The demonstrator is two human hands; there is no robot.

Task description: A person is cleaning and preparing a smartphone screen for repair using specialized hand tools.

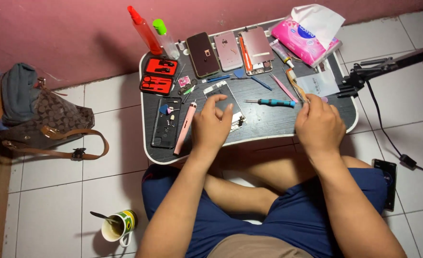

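A small dark lap table (269, 125) is set across the crossed legs, so that everything lies within reach of both hands. The left hand (213, 125) is laid on the opened phone (225, 102) near the table's middle, fingers curled over its lower end, seemingly to pin it flat; nothing is gripped. The right hand (318, 125), at about 3 o'clock from the phone, is closed with fingertips pinched on a thin brownish strip (297, 86); what the strip is cannot be told.

A teal-handled screwdriver (273, 102) is left between the two hands, its tip turned towards the phone. A pink pen-shaped tool (185, 128) lies at 9 o'clock of the left hand, beside a black tray (166, 123) in which small parts are kept together. At 12 o'clock three more phones (228, 51) are lined along the far edge, with two bottles (154, 33) at 11 o'clock and a tissue pack (309, 31) at 1 o'clock, clear of the working area.
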